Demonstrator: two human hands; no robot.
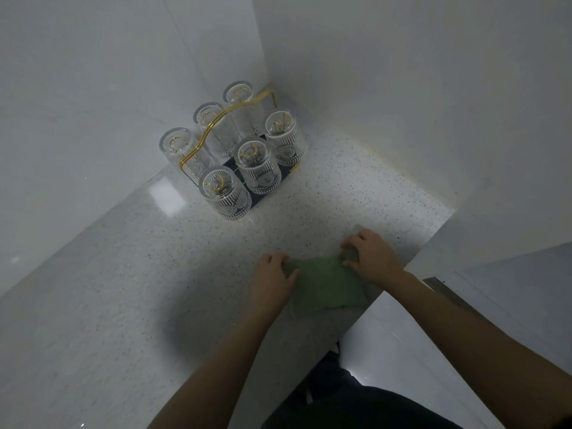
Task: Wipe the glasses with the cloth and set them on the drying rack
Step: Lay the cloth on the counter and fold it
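Observation:
A green cloth (pixel 325 283) lies flat on the speckled white counter (pixel 154 274), close to its front edge. My left hand (pixel 270 280) rests on the cloth's left side with fingers curled over its edge. My right hand (pixel 373 258) grips the cloth's upper right corner. Several ribbed clear glasses (pixel 258 164) stand upside down on a gold wire drying rack (pixel 216 122) with a dark base, in the far corner of the counter. No glass is in either hand.
White walls (pixel 402 88) meet behind the rack and close the counter in on the left and right. The counter's front edge runs diagonally just below the cloth, with a glossy floor (pixel 402 351) beyond it.

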